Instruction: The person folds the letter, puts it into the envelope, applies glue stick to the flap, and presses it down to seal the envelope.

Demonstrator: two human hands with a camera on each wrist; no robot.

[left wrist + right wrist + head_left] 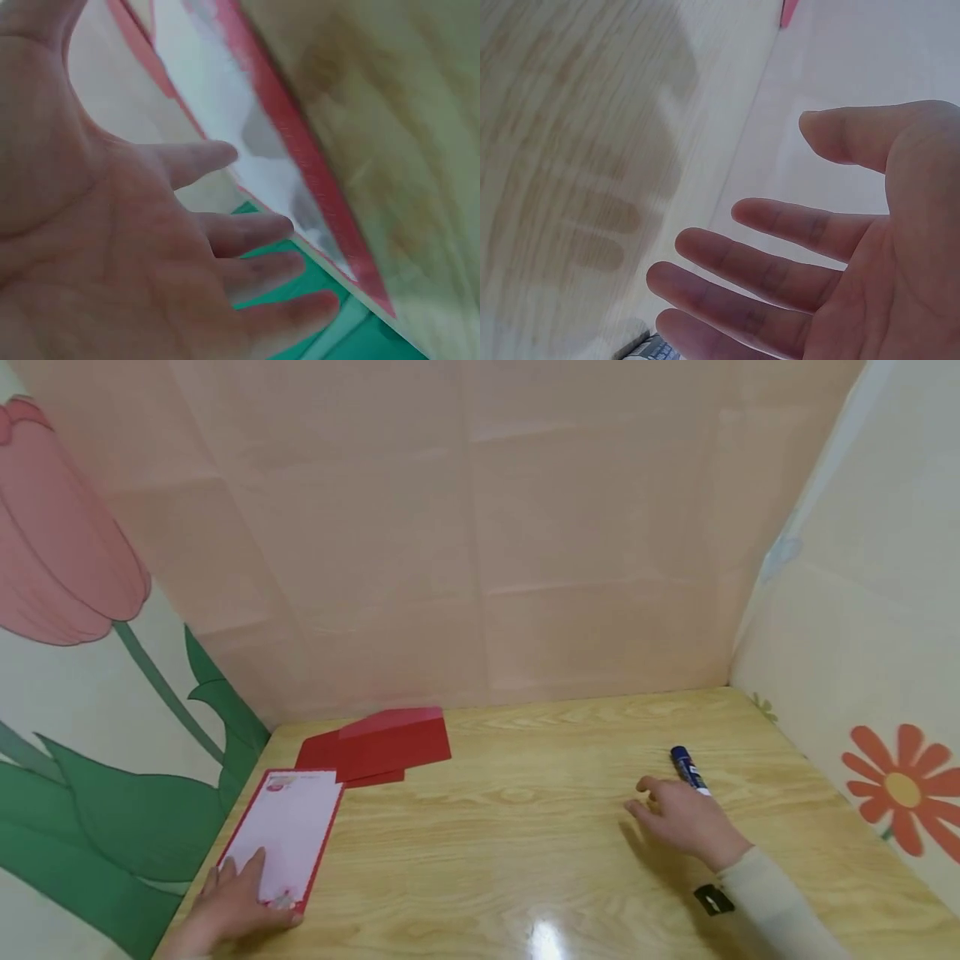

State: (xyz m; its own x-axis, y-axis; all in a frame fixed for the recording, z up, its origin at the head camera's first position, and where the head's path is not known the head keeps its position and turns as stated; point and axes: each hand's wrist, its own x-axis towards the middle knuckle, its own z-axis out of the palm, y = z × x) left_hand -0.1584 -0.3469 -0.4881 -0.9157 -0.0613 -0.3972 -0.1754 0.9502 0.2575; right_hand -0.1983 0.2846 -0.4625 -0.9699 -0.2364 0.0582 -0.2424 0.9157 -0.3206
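Observation:
A white sheet of paper (292, 827) with a red border lies at the table's left side. My left hand (236, 902) is over its near end, fingers spread and holding nothing. In the left wrist view, the fingers (262, 232) are nearly straight above the paper (217, 82); whether they touch it I cannot tell. My right hand (686, 818) hovers over the table at the right with loosely bent fingers. Just beyond it lies a dark blue tube (684, 764) like a glue stick, partly hidden by the hand. The right wrist view shows the right palm (877, 300) empty.
Red envelopes (390, 747), one with a pink flap, overlap at the back left, touching the paper's far end. A small black patch (714, 900) is on the wood-grain table (510, 827) by the right sleeve. Papered walls (480, 543) stand behind and at both sides.

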